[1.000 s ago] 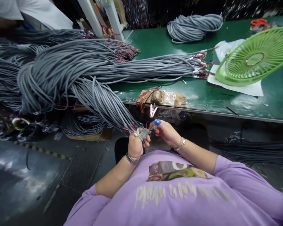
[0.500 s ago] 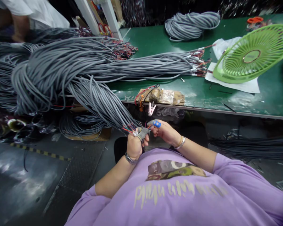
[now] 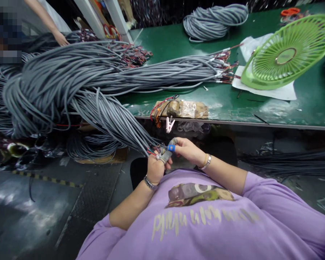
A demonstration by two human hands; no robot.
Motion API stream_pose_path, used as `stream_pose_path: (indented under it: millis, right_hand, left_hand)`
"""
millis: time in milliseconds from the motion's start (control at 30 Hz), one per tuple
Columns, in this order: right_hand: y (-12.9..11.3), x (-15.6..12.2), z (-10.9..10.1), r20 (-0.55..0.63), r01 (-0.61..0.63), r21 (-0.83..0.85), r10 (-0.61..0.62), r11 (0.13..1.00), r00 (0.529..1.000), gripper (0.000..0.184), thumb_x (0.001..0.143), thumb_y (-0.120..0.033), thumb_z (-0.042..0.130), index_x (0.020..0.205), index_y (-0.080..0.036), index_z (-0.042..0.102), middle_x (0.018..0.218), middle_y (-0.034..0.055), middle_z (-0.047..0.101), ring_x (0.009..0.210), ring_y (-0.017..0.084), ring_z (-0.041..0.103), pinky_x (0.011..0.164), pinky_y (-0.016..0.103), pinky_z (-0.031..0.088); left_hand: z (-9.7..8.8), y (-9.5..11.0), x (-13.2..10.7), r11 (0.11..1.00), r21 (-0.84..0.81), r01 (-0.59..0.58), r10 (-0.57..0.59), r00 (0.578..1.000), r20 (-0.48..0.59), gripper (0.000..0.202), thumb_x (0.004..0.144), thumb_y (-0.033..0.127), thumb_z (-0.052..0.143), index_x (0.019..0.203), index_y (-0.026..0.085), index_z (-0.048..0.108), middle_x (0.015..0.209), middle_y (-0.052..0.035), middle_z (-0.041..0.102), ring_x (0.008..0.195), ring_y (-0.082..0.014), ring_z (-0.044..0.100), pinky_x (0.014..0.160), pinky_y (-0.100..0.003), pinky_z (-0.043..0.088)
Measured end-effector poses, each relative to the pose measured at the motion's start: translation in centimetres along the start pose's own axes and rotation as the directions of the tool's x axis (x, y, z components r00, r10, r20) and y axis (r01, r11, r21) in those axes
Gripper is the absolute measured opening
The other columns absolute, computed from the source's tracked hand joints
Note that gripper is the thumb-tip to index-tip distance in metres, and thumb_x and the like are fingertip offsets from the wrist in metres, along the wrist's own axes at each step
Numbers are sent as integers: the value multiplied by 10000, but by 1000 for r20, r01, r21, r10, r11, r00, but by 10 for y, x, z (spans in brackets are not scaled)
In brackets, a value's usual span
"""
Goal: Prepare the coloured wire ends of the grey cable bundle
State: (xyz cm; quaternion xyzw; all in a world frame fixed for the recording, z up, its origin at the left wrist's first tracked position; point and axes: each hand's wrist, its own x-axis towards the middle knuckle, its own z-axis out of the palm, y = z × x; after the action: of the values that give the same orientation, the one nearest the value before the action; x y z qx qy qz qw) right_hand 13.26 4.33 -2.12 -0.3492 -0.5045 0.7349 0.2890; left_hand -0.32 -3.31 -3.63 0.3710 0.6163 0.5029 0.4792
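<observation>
My left hand [image 3: 156, 167] is closed around the end of a grey cable bundle [image 3: 124, 122], where thin coloured wires [image 3: 153, 150] stick out. A grey wrap covers its thumb. Close against it, my right hand [image 3: 189, 151] is pinched at the wire ends, with a blue band [image 3: 171, 148] on the thumb and grey wrapping on the index finger. Whatever lies between those right fingertips is too small and hidden to make out. From my hands the bundle runs up and left to a large heap of grey cables [image 3: 51, 76] on the green table [image 3: 162, 47].
A green fan [image 3: 285, 56] stands on paper at the right. Along the table's front edge lie a board [image 3: 189, 109] and a pink clip [image 3: 169, 124]. A cable coil [image 3: 215, 21] sits at the back. A co-worker's arm [image 3: 47, 21] reaches in from upper left.
My right hand has come slightly left, its thumb now nearer my left hand. The co-worker's arm at upper left has shifted right. The view has tilted a little.
</observation>
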Motion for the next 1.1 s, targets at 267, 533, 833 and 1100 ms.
stream_pose_path:
  millis: [267,533,833,1100]
  right_hand:
    - [7,0,0,-33,41,68,-39,997,999,381,611,-459,817,738,-157,621,606,-41,549,533,70,423,510,219,347]
    - [13,8,-7,-120,-10,330,53,944,991,459,687,-587,741,780,-151,633,637,-18,550,528,69,436,491,208,348]
    - [-3,45,-20,-60,-42,343,66,939,996,491,817,-645,593,825,-154,617,712,21,608,537,78,477,463,191,366]
    - [-4,58,-8,-220,303,155,-266,940,939,616,716,-779,568,675,-164,586,578,-22,516,524,79,405,503,215,327]
  left_hand:
    - [3,2,0,999,-35,-25,24,999,-46,353,776,446,680,578,169,587,397,17,526,334,-69,448,359,-180,273]
    - [3,12,0,990,-136,-34,29,999,-34,337,783,410,679,587,162,564,455,26,562,319,-51,439,333,-170,278]
    - [-7,35,29,978,-193,76,-18,958,288,391,694,465,753,609,158,526,375,53,484,265,-37,333,319,-167,241]
    - [-12,39,62,908,-319,273,-59,835,547,378,623,453,795,644,151,568,309,63,423,213,-56,286,289,-162,219]
